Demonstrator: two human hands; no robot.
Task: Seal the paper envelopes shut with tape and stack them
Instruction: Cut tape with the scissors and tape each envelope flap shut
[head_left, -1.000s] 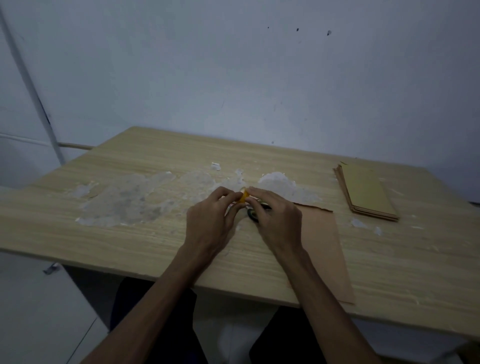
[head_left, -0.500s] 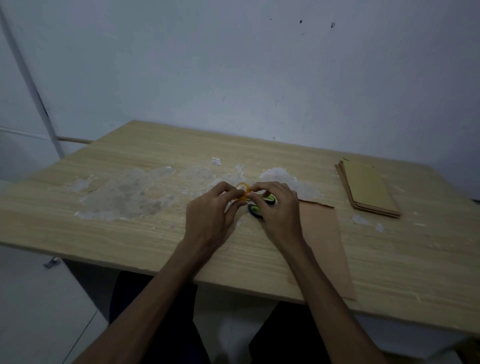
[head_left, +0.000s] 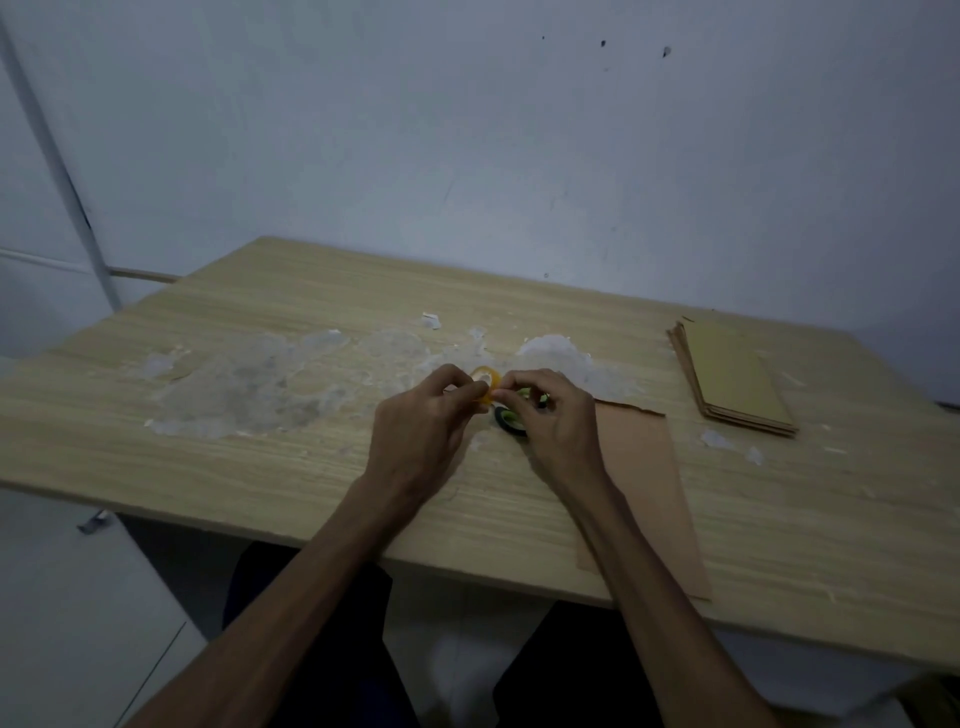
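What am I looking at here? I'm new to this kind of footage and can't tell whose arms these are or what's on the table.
No machine here: a person wears a camera on the head, so you look forward and down along their own arms. The left hand and right hand together pinch a small yellow tape roll over a wooden table. Something dark and green, partly hidden, lies under the right hand; I cannot tell what it is. One brown paper envelope lies flat by the right arm, and a stack of envelopes sits further right. Whitish patches mark the tabletop.
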